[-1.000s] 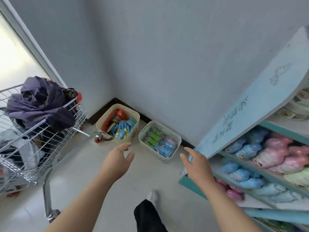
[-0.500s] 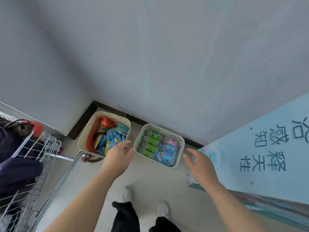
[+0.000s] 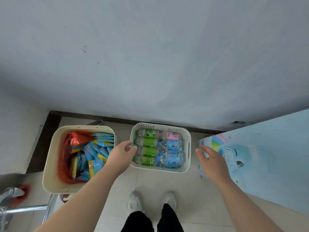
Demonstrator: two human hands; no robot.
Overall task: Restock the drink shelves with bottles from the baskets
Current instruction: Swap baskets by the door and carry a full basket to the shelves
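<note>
A white slotted basket [image 3: 187, 139] stands on the floor by the wall. Inside lie several small bottles: green-labelled ones [image 3: 148, 151] on the left, blue-labelled ones [image 3: 172, 159] on the right, and a pink-labelled one [image 3: 172, 136] at the back. My left hand [image 3: 121, 154] hovers over the basket's left rim with relaxed fingers, holding nothing. Empty and open too, my right hand [image 3: 211, 162] hangs to the right of the basket, in front of the light blue side panel of the shelf unit [image 3: 267, 158].
A cream bin [image 3: 50, 164] with blue snack packets and a red bag stands left of the basket. A metal shopping cart's frame [image 3: 25, 209] shows at bottom left. My two shoes [image 3: 151, 200] stand on the tiled floor just before the basket. A grey wall rises behind.
I have stepped closer and looked further down, so the baskets sit nearer. My left hand moved right, from over the cream bin to the bottle basket's left rim. The shelves left the view.
</note>
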